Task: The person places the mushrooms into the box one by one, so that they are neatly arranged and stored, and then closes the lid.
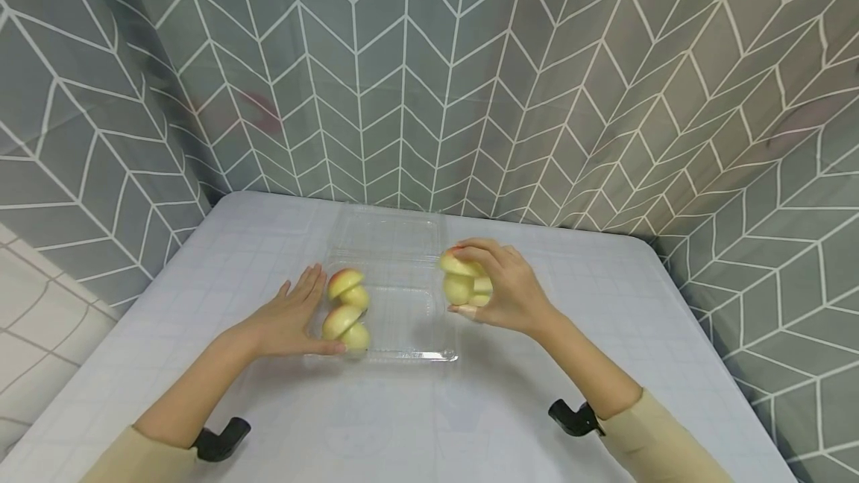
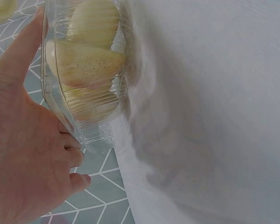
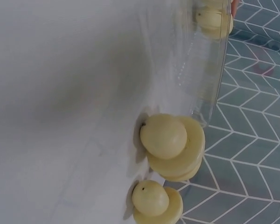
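Note:
A clear plastic container (image 1: 409, 319) lies with its lid (image 1: 389, 229) folded back. Inside, along its left side, are pale yellow mushroom-shaped pieces (image 1: 345, 319) with a reddish blush; their exact kind is unclear. My left hand (image 1: 282, 319) rests against the container's left edge, fingers straight and thumb at the front. Just off the right side, my right hand (image 1: 510, 285) grips a similar mushroom-shaped piece (image 1: 459, 262) between fingers and thumb. Two more mushroom-shaped pieces (image 3: 164, 137) stand on the table beside the container in the right wrist view, where my right hand is out of frame.
A white cloth (image 1: 376, 423) covers the table. Grey patterned curtains (image 1: 403, 73) rise behind and at both sides. Black wrist mounts (image 1: 221, 440) sit at my sleeves.

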The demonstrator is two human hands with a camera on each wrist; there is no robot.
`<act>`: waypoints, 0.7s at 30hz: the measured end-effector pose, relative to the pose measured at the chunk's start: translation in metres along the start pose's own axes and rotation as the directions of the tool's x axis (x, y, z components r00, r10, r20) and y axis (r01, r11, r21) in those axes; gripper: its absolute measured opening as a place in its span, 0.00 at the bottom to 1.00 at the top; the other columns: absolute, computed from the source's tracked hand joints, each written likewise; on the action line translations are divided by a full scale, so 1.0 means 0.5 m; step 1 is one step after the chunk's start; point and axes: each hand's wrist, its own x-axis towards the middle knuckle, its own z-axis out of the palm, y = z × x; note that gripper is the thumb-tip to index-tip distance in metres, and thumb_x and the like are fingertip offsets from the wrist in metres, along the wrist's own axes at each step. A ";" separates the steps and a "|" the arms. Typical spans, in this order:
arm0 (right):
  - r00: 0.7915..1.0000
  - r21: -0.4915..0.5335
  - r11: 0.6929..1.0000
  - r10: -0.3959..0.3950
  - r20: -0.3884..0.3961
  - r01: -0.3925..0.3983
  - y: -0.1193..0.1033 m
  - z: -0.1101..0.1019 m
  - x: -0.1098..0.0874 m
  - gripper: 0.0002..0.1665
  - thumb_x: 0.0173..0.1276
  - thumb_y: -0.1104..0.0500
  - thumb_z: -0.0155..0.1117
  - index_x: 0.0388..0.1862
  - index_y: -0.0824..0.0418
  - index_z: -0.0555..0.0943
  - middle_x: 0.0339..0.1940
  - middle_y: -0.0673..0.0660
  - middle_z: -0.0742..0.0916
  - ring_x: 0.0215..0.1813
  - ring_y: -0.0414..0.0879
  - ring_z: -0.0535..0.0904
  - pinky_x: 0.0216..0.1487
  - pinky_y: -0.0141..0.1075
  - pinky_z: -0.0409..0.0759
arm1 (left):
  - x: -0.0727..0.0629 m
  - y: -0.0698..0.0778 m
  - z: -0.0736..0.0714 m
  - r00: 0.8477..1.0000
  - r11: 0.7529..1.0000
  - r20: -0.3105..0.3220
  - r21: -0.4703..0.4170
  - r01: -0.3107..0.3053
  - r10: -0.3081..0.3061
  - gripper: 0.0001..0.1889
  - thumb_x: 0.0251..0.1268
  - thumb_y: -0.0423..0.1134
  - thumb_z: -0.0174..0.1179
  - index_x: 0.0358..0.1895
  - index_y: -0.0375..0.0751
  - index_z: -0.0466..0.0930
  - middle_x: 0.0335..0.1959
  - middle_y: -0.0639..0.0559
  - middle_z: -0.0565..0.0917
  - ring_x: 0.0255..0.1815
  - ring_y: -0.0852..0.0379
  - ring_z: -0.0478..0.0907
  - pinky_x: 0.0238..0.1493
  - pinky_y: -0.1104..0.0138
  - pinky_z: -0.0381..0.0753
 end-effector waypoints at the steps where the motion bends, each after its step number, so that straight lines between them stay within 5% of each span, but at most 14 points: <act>1: 1.000 -0.003 1.000 0.000 -0.001 0.000 -0.002 0.001 0.002 0.49 0.35 0.46 0.84 0.57 0.56 0.73 0.56 0.52 0.80 0.53 0.46 0.78 0.40 0.42 0.73 | 0.000 0.000 0.001 1.000 1.000 -0.001 -0.004 0.000 0.000 0.67 0.47 0.73 0.61 0.71 0.17 0.41 0.73 0.24 0.41 0.75 0.31 0.39 0.69 0.37 0.42; 21: 0.999 0.015 0.999 -0.043 0.014 0.043 -0.019 0.021 0.032 0.48 0.36 0.45 0.84 0.58 0.56 0.73 0.56 0.51 0.80 0.57 0.47 0.77 0.45 0.41 0.73 | -0.003 0.002 -0.003 1.000 1.000 0.013 -0.005 0.012 -0.011 0.68 0.47 0.74 0.60 0.71 0.17 0.41 0.74 0.24 0.40 0.75 0.32 0.38 0.69 0.37 0.41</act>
